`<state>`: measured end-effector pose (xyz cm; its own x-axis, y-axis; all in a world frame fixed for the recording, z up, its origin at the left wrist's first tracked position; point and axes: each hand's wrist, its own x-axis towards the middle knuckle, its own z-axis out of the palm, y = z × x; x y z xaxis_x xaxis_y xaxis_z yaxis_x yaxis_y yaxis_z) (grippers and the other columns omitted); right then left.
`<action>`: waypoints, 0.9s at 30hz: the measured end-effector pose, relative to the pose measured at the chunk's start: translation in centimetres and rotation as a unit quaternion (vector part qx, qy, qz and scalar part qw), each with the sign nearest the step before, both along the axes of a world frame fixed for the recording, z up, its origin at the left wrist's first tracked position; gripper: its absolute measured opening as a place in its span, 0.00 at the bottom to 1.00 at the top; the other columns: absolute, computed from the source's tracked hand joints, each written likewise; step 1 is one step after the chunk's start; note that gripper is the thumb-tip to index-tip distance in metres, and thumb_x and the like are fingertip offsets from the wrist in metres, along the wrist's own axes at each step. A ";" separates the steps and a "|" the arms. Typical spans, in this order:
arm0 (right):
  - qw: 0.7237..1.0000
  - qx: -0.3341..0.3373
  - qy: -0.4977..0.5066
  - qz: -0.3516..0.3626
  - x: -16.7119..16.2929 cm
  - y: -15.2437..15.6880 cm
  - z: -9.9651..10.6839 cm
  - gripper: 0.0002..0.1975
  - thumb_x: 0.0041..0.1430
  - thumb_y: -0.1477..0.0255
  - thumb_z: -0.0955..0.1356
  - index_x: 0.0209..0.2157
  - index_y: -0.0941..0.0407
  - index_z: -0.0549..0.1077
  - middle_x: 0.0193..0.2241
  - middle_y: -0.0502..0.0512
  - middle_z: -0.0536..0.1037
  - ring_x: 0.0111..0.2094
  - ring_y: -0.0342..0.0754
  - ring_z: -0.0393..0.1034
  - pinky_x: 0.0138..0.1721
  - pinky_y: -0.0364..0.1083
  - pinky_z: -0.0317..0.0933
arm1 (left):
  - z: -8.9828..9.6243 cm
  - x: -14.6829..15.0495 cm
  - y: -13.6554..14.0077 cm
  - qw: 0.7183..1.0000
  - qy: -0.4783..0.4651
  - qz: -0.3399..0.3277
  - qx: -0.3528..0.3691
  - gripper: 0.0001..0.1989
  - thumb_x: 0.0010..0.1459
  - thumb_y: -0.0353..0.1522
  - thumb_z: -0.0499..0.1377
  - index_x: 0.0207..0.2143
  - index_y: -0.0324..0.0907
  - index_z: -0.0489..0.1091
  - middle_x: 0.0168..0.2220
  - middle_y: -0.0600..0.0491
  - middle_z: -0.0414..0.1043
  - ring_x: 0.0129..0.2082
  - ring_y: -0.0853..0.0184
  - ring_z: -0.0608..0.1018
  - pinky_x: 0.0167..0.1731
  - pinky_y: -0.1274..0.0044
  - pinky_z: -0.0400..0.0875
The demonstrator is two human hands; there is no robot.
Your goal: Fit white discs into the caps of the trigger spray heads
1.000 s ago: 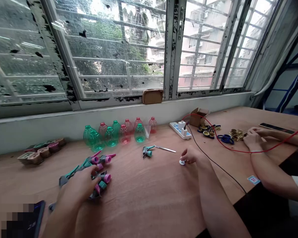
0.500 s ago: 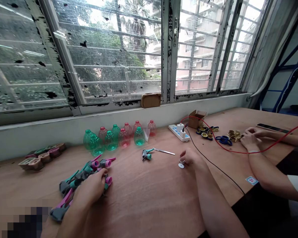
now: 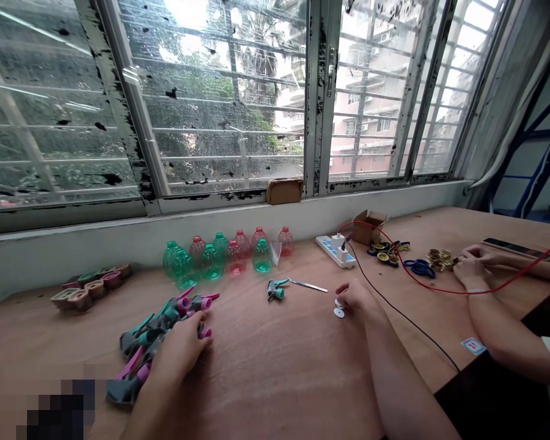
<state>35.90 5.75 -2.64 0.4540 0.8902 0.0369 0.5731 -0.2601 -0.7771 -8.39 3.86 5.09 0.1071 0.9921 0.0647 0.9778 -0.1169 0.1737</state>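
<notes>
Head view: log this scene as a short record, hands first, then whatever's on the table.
Left hand: at the right side of the spray head pile; grip unclear
Right hand: at small white discs, one lying on the table
Lone spray head: beside a thin metal tool
Bottles: green and red, upright, near the wall
Power strip: right of the bottles
Co-worker's hands: far right

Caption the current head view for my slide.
Left hand at piled spray heads, right hand at white discs, green and red bottles behind.
</notes>
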 end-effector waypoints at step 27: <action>0.913 0.245 0.035 0.324 -16.5 -0.5 0.3 0.05 0.51 0.73 0.70 0.31 0.55 0.79 0.26 0.51 0.78 0.24 0.42 0.68 0.26 0.40 0.60 | 0.7 4.0 -2.2 0.939 -0.022 -0.292 0.179 0.16 0.64 0.33 0.46 0.43 0.46 0.73 0.42 0.51 0.77 0.42 0.63 0.77 0.43 0.76 0.68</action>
